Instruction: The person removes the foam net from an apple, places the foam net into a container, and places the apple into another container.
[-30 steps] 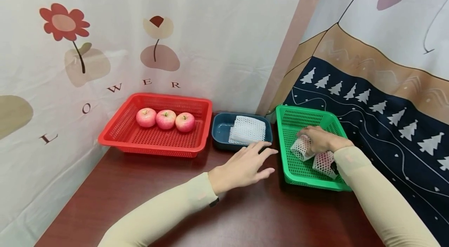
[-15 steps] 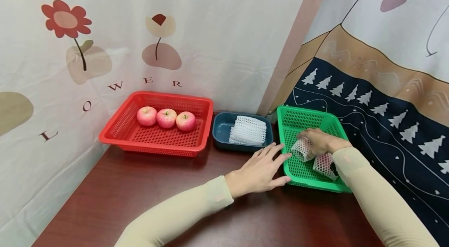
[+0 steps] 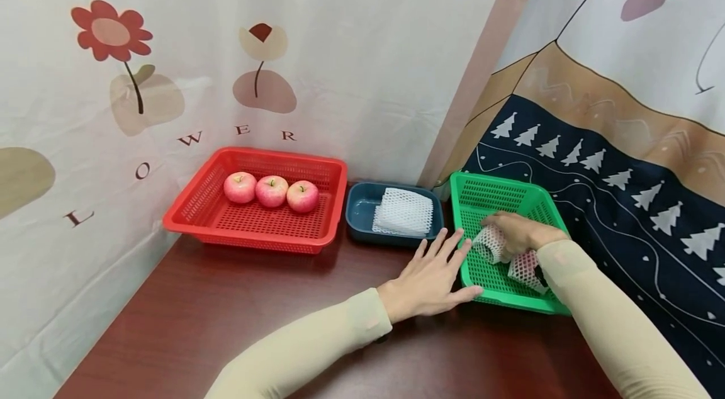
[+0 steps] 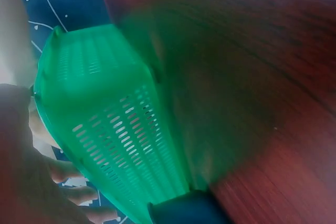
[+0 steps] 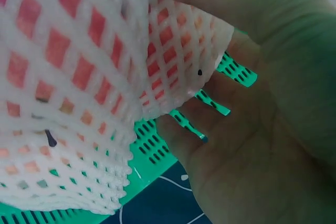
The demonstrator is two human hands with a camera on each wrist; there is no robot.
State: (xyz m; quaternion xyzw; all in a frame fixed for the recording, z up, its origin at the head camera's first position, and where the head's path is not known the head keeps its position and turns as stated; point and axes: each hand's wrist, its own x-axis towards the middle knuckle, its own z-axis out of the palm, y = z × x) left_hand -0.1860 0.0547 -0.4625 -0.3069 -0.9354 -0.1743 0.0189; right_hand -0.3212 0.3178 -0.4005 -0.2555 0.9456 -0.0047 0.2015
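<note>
In the head view my right hand (image 3: 515, 234) reaches down into the green basket (image 3: 512, 303) and grips an apple in a white foam net (image 3: 488, 244). The right wrist view shows the thumb and fingers around that netted apple (image 5: 176, 59). A second netted apple (image 3: 525, 271) lies beside it in the basket, partly under my right wrist. My left hand (image 3: 427, 279) is spread, palm down, with its fingertips right at the basket's left rim. In the left wrist view the left fingers (image 4: 79, 195) overlap the basket's side wall (image 4: 126, 135).
A red basket (image 3: 255, 239) holding three bare apples (image 3: 271, 191) stands at the left. Between the baskets, a blue tray (image 3: 358, 213) contains stacked white foam nets (image 3: 404, 211). Printed curtains (image 3: 362, 72) hang behind the brown table (image 3: 272, 298).
My left hand has moved right, from in front of the blue tray to the green basket's left rim, its fingers spreading. The right hand keeps its grip on the netted apple in about the same place.
</note>
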